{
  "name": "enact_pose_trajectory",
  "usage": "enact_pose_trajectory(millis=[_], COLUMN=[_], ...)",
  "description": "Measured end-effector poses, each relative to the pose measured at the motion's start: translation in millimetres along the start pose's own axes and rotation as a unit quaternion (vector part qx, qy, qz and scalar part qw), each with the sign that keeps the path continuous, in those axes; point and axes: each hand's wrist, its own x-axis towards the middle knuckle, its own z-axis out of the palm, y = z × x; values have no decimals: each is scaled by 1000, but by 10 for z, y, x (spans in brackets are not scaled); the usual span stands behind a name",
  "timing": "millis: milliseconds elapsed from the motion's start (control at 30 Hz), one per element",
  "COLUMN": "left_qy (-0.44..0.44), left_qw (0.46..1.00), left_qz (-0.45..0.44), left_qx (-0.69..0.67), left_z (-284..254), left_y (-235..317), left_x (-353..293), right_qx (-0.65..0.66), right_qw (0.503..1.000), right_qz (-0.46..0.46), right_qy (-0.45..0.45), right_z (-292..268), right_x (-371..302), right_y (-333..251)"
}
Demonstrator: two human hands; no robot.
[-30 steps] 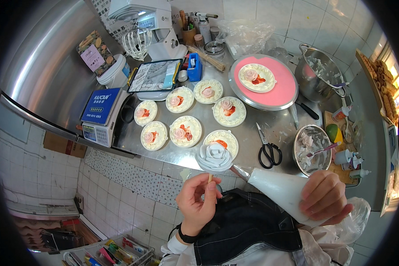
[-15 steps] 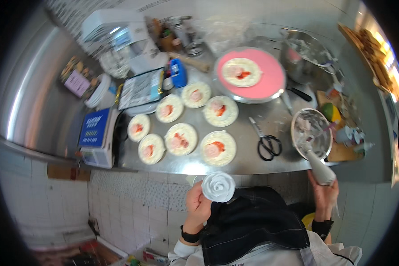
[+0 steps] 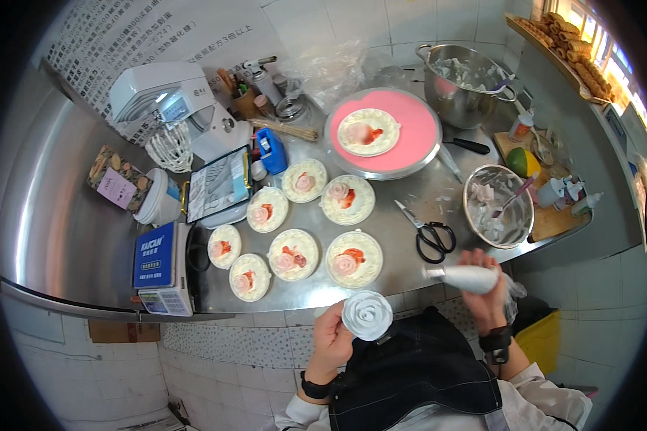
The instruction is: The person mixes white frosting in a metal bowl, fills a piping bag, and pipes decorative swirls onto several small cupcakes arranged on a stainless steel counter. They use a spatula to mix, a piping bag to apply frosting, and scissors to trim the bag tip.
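Note:
My left hand (image 3: 333,336) is closed at the near table edge, holding up a large white piped cream rose (image 3: 366,315). Whatever supports the rose from below is hidden. Across the palm of my right hand (image 3: 487,291) lies a filled white piping bag (image 3: 467,279), its tip pointing left toward the rose. Beyond it sits a steel bowl (image 3: 526,224) with pale cream and a spatula inside. Several round cream-covered cakes, such as the nearest one (image 3: 354,259), stand on the steel table, each with a pink rose and red topping. One more such cake (image 3: 358,147) rests on a pink turntable (image 3: 417,136).
Black-handled scissors (image 3: 436,241) lie left of the bowl, and a palette knife (image 3: 470,146) by the turntable. A big steel pot (image 3: 459,100) stands at the back right. At left are a stand mixer (image 3: 187,108), a tablet (image 3: 219,188) and a blue-and-white box (image 3: 158,262).
My right hand has moved left and away from the bowl with the piping bag, whose tip has swung from the bowl toward the rose. My left hand has shifted slightly right and nearer me.

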Motion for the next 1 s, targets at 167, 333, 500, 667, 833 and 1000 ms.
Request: enact_pose_trajectory(millis=[167,333,500,667,833,1000], left_qy=[56,108,118,121,113,107], left_qw=[997,991,986,981,981,982], left_qz=[47,78,80,66,59,53], left_qx=[-18,-22,-91,-132,-148,-149], left_z=[-41,-32,97,229,290,314], left_y=[79,108,248,440,530,549], left_x=[-18,75,230,281,244,244], right_qx=[-163,-213,-300,-274,-240,-276], right_qw=[933,866,679,647,643,621], right_qz=[-230,-322,-435,-393,-388,-385], right_qy=[-223,-319,-510,-593,-616,-625], right_z=[579,1300,1696,2030,2100,2128], right_x=[-229,-482,-672,-864,-782,-745], right_y=[-458,-687,21,346,419,433])
